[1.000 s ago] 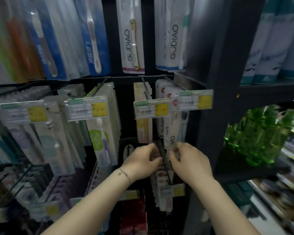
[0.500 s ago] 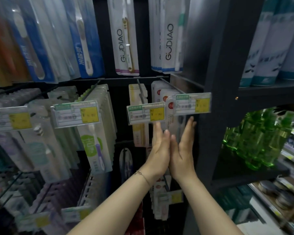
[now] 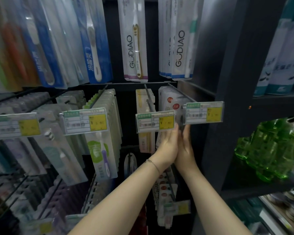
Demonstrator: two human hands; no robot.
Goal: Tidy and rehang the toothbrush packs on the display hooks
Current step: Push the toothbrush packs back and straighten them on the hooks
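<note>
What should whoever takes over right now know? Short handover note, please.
Left hand: fingers straight, raised beside the right hand, tips under the middle price tag.
Right hand: fingers straight, tips behind the right price tag.
No grip visible; something dark between the fingers, unclear what.
Things: red-dot packs hang on the rightmost middle-row hook, above the hands; lower packs hang on the row below.
Done: packs are on hooks.
Left: probably square this stack, then check the others.
</note>
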